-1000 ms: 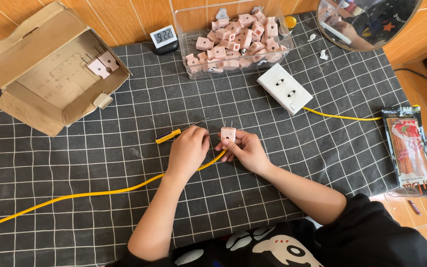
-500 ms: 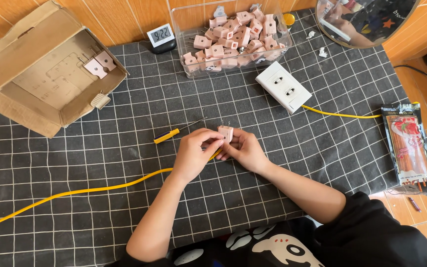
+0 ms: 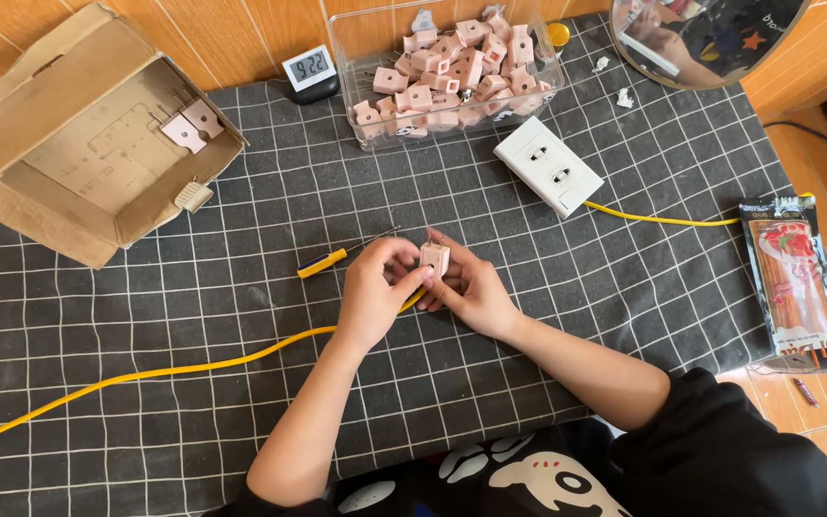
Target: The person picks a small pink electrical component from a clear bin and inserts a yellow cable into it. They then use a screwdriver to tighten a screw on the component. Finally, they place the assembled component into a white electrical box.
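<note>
Both forearms reaching forward over the checked cloth (image 3: 193, 412), left hand (image 3: 372, 297) curled, fingertips pinching the small pink plug (image 3: 434, 258), right hand (image 3: 471, 292) cupping it from behind, yellow cable (image 3: 145, 373) beneath, screwdriver (image 3: 323, 263) just beyond, clear box of plugs (image 3: 447, 72) far.

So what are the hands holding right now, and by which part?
Both hands, left hand and right hand, pinch a small pink plug by its sides, above the yellow cable.

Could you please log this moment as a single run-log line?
left hand: on pink plug | right hand: holding pink plug | yellow cable: across checked cloth | screwdriver: beside hands
</note>
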